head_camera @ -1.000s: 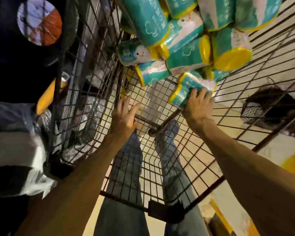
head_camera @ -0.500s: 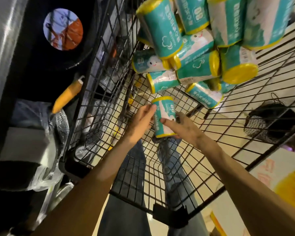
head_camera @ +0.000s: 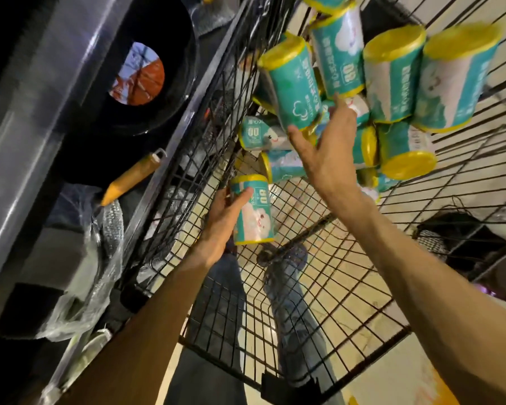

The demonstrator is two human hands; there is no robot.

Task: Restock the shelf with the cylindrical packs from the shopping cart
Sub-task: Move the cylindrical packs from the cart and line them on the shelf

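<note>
A black wire shopping cart (head_camera: 327, 290) fills the middle of the view. Several teal cylindrical packs with yellow ends (head_camera: 392, 80) lie heaped at its far end. My left hand (head_camera: 221, 226) is shut around one teal pack (head_camera: 254, 211), held upright inside the cart near its left wall. My right hand (head_camera: 327, 147) reaches into the pile with fingers spread, thumb and fingertips against the lower end of another teal pack (head_camera: 292, 86); it has not closed around it.
A shelf (head_camera: 35, 118) runs along the left with a black pan (head_camera: 146, 77) bearing a round label, an orange wooden handle (head_camera: 132, 176) and plastic-wrapped goods (head_camera: 97, 267). My legs in jeans show through the cart floor. A dark mesh basket (head_camera: 462, 241) sits at right.
My right hand picked a pack from the pile and passed it to my left hand, which now holds it alone. My right hand has gone back up to the pile.
</note>
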